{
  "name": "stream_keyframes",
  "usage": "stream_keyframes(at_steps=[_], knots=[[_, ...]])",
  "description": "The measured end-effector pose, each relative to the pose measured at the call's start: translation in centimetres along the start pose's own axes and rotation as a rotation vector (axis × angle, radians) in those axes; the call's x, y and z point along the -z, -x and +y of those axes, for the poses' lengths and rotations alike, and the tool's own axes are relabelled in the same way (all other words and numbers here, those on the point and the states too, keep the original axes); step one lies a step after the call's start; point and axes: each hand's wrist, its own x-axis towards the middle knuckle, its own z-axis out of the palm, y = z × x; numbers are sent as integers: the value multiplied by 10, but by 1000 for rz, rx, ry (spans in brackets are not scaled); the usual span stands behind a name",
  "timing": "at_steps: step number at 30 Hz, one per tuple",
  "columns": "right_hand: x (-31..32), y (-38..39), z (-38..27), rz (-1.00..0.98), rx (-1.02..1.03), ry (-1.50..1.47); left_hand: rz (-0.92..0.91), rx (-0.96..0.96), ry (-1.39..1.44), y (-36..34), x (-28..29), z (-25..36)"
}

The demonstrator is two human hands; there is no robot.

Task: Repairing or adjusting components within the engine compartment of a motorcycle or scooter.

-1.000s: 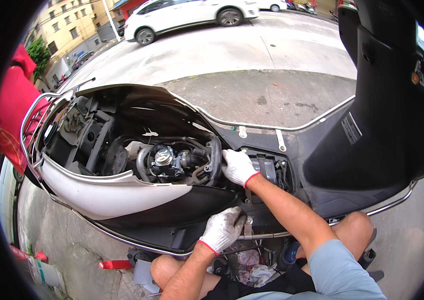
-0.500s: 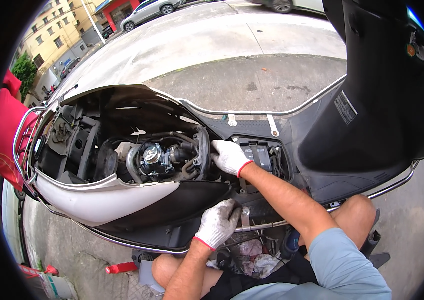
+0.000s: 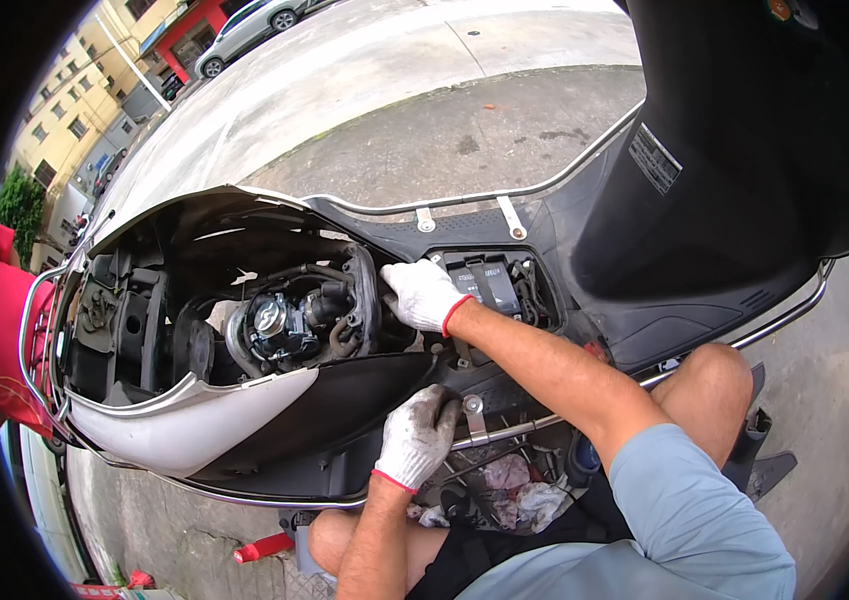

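Both my hands wear white knit gloves with red cuffs; the left one is dirty at the fingertips. My right hand [image 3: 426,296] reaches between the scooter's black frame tube [image 3: 362,300] and the open battery box [image 3: 492,285], its fingers curled; what they hold, if anything, is hidden. Nearer to me, my left hand [image 3: 418,436] is closed at the front end of the black lower side panel [image 3: 344,405], thumb against fingers. I cannot make out anything between them. Behind the frame tube, the silver-and-black carburetor [image 3: 274,318] lies exposed in the open body.
A chrome guard rail [image 3: 544,422] runs along the scooter's near side. Rags [image 3: 534,500] and tools lie on the ground by my legs, with a red-handled object [image 3: 264,547] farther left. A person in red [image 3: 9,330] stands behind the scooter's tail. A silver car [image 3: 249,32] is parked beyond.
The view has shifted, so the scooter sits farther left and its front slightly higher. Both hands keep about the same places on the scooter, with their fingers still curled.
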Motion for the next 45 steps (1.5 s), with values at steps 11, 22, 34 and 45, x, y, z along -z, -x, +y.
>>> stream_keyframes(at_steps=[11,22,34,45], knots=[[4,-3,-2,-37,21,5,4,8,27,1,1,1],[-6,-6,13,29,263,125,-11,35,10,0,4,3],[0,-3,7,-95,173,190,22,14,-4,1,1,-1],[-2,-6,2,-74,105,182,18,13,6,0,4,4]])
